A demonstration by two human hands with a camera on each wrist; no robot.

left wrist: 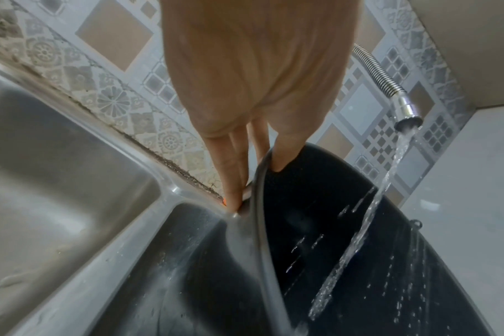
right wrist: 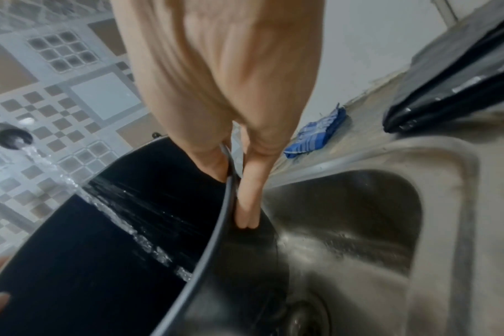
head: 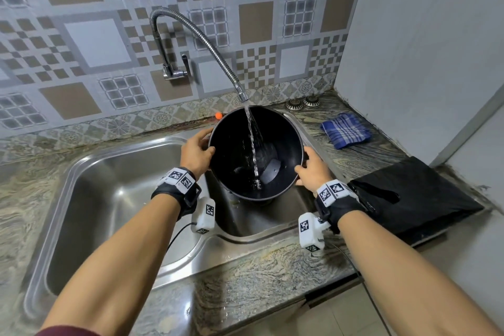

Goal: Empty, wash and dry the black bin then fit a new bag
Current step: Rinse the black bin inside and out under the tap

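The round black bin is tilted toward me over the small right basin of the steel sink. Water runs from the flexible tap into its inside. My left hand pinches the bin's left rim, thumb inside, fingers outside. On the opposite rim my right hand pinches the same way. The stream strikes the bin's inner wall and splashes. A folded black bag lies flat on the counter to the right.
A blue checked cloth lies on the stone counter behind the black bag, also seen as the cloth past my fingers. Two metal strainers sit in the back corner. The large left basin holds nothing. A white wall rises at the right.
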